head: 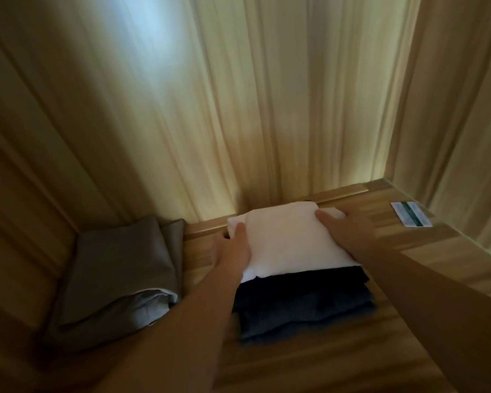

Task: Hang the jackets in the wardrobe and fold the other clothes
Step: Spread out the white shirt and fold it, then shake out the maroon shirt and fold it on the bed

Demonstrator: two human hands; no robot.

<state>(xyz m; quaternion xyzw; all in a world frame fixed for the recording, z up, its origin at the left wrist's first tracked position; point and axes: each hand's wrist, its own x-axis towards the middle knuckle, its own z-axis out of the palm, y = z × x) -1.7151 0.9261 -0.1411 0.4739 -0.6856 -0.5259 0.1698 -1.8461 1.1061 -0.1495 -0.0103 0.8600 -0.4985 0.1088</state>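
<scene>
- wooden wardrobe shelf (425, 259), light grain, w/ wood-panel walls rising behind and to both sides; glow of light along the back wall. whole pic slightly motion-blurred.
- folded white garment (289, 239) lies flat on top of a stack of folded dark clothes (304, 304), near the back edge of the shelf, roughly mid-width. its long axis runs from back-left to front-right, slightly skewed vs the shelf's back edge; far end almost at the back rail.
- dark stack sticks out toward the front edge from under the white piece, layers in black and dark blue-grey, edges not quite lined up.
- other stuff: folded grey-brown garment (119, 276) in the back-left corner, up against the left wall, just beside the dark stack w/ the left forearm crossing between them; lighter grey lining shows at its front fold.
- small white card w/ green stripe (411, 218) lies flat near the back-right corner, apart from the clothes.
- left hand (233, 251) is on the white garment's left edge, thumb on top, fingers tucked under/behind the fabric – gripping it.
- right hand (343, 225) is at the white garment's back-right corner, fingers fairly straight, laid flat on the fabric, pressing not pinching.
- white garment sits between the two hands, both bare forearms reaching in from the front.
</scene>
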